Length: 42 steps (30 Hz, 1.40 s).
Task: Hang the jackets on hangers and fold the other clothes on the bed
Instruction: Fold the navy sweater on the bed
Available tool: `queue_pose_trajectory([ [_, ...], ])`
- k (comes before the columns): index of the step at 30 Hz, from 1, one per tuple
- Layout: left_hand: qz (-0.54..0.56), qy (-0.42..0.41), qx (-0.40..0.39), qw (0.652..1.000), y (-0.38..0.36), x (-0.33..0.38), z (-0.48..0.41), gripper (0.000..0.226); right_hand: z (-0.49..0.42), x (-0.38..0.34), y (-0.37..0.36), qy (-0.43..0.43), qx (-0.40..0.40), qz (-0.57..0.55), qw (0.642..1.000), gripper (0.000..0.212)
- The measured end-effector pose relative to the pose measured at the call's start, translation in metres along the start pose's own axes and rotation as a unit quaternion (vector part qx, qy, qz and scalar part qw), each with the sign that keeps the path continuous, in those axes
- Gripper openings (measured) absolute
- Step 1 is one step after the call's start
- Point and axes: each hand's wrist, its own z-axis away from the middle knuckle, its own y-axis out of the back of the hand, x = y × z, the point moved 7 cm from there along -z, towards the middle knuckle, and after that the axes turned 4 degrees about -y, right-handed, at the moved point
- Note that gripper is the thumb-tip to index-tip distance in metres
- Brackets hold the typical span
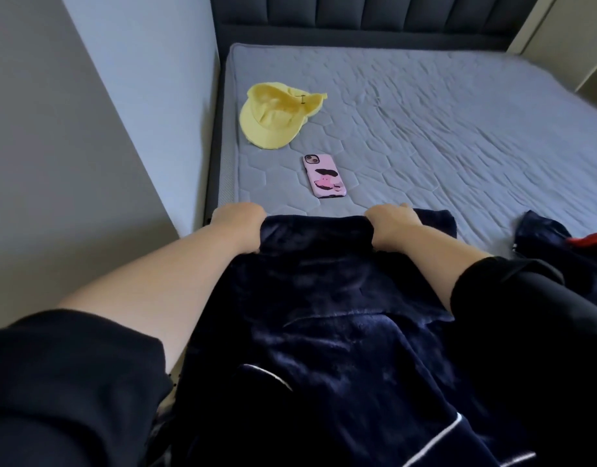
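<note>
A dark navy velvet garment (324,315) with thin white piping lies spread on the near part of the bed (442,129). My left hand (238,219) grips its far left edge, fingers curled under the cloth. At the far right edge of the same fold, my right hand (393,224) grips the fabric in the same way. Both forearms reach forward over the garment, and the held edge is lifted slightly off the mattress.
A yellow cap (276,117) and a pink-cased phone (324,176) lie on the grey quilted mattress beyond my hands. Another dark garment (539,237) with something red (593,242) sits at the right. A grey wall (88,129) runs along the bed's left side; a padded headboard (374,15) stands at the far end.
</note>
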Motion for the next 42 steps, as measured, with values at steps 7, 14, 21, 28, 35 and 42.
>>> queue_pose_trajectory([
  [7, -0.048, 0.046, 0.246, 0.967, 0.086, 0.003, 0.027, 0.03, 0.043, 0.016, 0.099, 0.008, 0.372, -0.02, 0.928, 0.024],
  [14, -0.003, 0.015, 0.334, 0.942, 0.074, 0.022, 0.082, 0.026, 0.081, 0.026, 0.083, 0.033, 0.335, 0.038, 0.941, 0.034],
  [21, 0.108, 0.004, 0.415, 0.903, 0.015, 0.056, 0.169, 0.04, 0.172, 0.029, 0.022, 0.088, 0.404, -0.076, 0.907, 0.029],
  [28, -0.002, -0.134, 0.322, 0.937, -0.006, 0.086, 0.206, 0.041, 0.232, 0.037, -0.012, 0.119, 0.413, -0.079, 0.899, 0.029],
  [35, 0.012, -0.13, 0.041, 0.991, -0.067, 0.097, 0.215, 0.034, 0.266, 0.023, -0.062, 0.167, 0.332, -0.045, 0.927, 0.029],
  [42, 0.22, -0.085, 0.205, 0.95, -0.042, 0.074, 0.212, 0.021, 0.246, 0.021, -0.08, 0.121, -0.051, -0.05, 0.99, 0.027],
])
